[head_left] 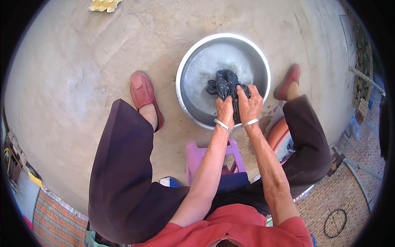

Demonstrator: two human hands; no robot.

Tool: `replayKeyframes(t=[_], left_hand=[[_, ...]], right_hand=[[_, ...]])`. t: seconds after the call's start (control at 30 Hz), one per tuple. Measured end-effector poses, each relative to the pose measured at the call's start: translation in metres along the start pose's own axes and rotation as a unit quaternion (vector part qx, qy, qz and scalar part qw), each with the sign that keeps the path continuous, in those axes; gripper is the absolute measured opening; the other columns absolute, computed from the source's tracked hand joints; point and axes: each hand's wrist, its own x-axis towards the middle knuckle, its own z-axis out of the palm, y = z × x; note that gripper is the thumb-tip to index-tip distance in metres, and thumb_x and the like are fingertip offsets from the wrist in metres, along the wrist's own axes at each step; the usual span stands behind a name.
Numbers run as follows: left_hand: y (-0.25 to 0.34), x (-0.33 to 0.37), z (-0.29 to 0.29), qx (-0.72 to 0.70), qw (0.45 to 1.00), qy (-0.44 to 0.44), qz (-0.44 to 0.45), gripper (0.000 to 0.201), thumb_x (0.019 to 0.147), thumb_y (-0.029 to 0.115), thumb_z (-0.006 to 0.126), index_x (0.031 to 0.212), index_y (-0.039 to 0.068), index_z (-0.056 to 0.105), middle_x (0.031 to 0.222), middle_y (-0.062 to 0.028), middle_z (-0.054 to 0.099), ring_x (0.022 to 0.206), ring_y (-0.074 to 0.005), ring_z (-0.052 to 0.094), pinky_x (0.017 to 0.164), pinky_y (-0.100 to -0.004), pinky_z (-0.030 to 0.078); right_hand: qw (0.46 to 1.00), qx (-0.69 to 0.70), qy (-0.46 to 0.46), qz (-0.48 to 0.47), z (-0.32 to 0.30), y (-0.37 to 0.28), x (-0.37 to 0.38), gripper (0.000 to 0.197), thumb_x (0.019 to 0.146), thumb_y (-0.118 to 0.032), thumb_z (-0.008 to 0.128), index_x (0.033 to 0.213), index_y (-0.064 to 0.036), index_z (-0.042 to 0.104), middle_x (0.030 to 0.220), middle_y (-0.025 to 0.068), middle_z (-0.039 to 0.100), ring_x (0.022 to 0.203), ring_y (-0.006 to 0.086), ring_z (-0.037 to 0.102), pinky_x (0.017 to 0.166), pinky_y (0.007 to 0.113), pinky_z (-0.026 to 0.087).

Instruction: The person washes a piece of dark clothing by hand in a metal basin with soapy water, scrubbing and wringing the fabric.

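A wet black cloth (pixel 226 79) is bunched up over a large round metal basin (pixel 184 98) that holds cloudy, sudsy water (pixel 201 66). My left hand (pixel 224 110) grips one part of the cloth near the basin's front wall, its fingers closed. Beside it, my right hand (pixel 249 103) is wrapped round another part, with the thumb on top. Some of the cloth hangs between the two hands, and its far end reaches down to the water. Both wrists carry a silver bangle.
A purple plastic stool (pixel 193 158) stands just in front of me, below my forearms. To its right is an orange-red basin (pixel 278 135), partly hidden by my leg. My feet in red shoes (pixel 142 91) flank the metal basin. A yellow piece (pixel 104 5) lies at the far left.
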Motion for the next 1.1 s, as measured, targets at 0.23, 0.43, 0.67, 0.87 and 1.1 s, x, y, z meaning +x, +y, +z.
replayKeyframes(t=[0.23, 0.43, 0.67, 0.87, 1.1], left_hand=[[0.004, 0.003, -0.016, 0.034, 0.998, 0.009, -0.048, 0.014, 0.085, 0.01, 0.062, 0.096, 0.002, 0.062, 0.09, -0.006, 0.063, 0.077, -0.0177, 0.063, 0.065, -0.0315, 0.053], [0.008, -0.001, -0.004, -0.01, 1.0, 0.005, -0.018, 0.021, 0.087, 0.013, 0.057, 0.102, 0.0, 0.064, 0.094, -0.0063, 0.065, 0.08, -0.0169, 0.064, 0.07, -0.0316, 0.053], [0.005, 0.002, -0.025, 0.028, 0.997, -0.002, -0.068, 0.02, 0.087, 0.013, 0.058, 0.103, 0.0, 0.061, 0.098, -0.0085, 0.064, 0.086, -0.0213, 0.065, 0.074, -0.0357, 0.055], [0.011, -0.01, 0.017, -0.026, 0.998, 0.046, -0.013, 0.018, 0.084, 0.007, 0.057, 0.098, -0.002, 0.062, 0.089, -0.0051, 0.062, 0.078, -0.0152, 0.061, 0.071, -0.031, 0.051], [-0.002, 0.03, -0.066, -0.081, 0.992, -0.089, -0.028, 0.01, 0.088, 0.014, 0.062, 0.088, 0.004, 0.064, 0.078, -0.0006, 0.061, 0.063, -0.0128, 0.058, 0.056, -0.0299, 0.049]], right_hand=[[0.998, -0.045, 0.007, -0.041, 0.008, -0.003, -0.01, 0.028, 0.078, -0.028, 0.069, 0.076, -0.0009, 0.065, 0.076, 0.0179, 0.062, 0.075, 0.0383, 0.061, 0.064, 0.045, 0.046], [0.997, -0.06, -0.03, -0.027, 0.003, -0.009, -0.001, 0.034, 0.084, -0.031, 0.066, 0.08, 0.0016, 0.06, 0.081, 0.019, 0.062, 0.075, 0.0413, 0.059, 0.065, 0.045, 0.045], [0.996, -0.048, -0.03, -0.066, 0.01, -0.005, -0.02, 0.027, 0.077, -0.028, 0.071, 0.079, -0.0018, 0.067, 0.071, 0.0173, 0.06, 0.07, 0.0377, 0.059, 0.063, 0.044, 0.047], [0.998, -0.048, 0.018, 0.044, 0.001, 0.001, 0.017, 0.037, 0.084, -0.032, 0.065, 0.074, 0.0024, 0.06, 0.068, 0.0241, 0.057, 0.063, 0.0419, 0.056, 0.059, 0.044, 0.044], [0.994, 0.036, -0.004, -0.104, 0.02, -0.036, -0.044, 0.022, 0.076, -0.02, 0.072, 0.068, -0.0035, 0.059, 0.068, 0.0119, 0.056, 0.066, 0.0328, 0.056, 0.058, 0.044, 0.042]])
